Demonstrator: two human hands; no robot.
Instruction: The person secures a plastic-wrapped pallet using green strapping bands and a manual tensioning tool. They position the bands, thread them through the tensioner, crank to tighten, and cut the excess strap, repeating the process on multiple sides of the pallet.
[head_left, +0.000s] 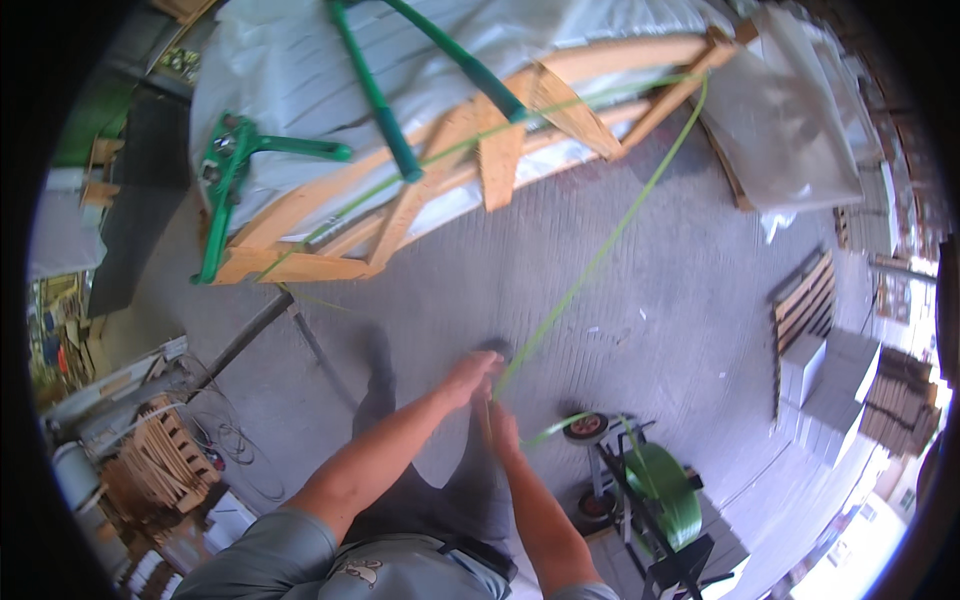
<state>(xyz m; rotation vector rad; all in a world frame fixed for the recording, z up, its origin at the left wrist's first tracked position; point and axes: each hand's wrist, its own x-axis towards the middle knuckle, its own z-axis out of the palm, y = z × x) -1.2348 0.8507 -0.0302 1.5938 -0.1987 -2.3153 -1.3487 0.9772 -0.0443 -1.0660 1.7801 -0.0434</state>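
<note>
In front of my body, both fists are closed around a green strapping band (608,252). My left hand (474,378) grips it just above my right hand (505,430). From my hands the band climbs to the far right corner of a wooden crate frame (500,150), then runs along the frame's near side. Its other end leads to a green reel (664,495) on a wheeled strap cart (622,470) at my right. On the crate's plastic-wrapped top lie a green strapping tool (228,170) and a long-handled green tool (375,100), its head out of view.
A plastic-covered load (800,120) stands at far right. Near it are a wooden pallet (805,300) and white boxes (832,375). A dark bar (245,338) extends at left, close to loose wires (232,445) and stacked wood (165,455).
</note>
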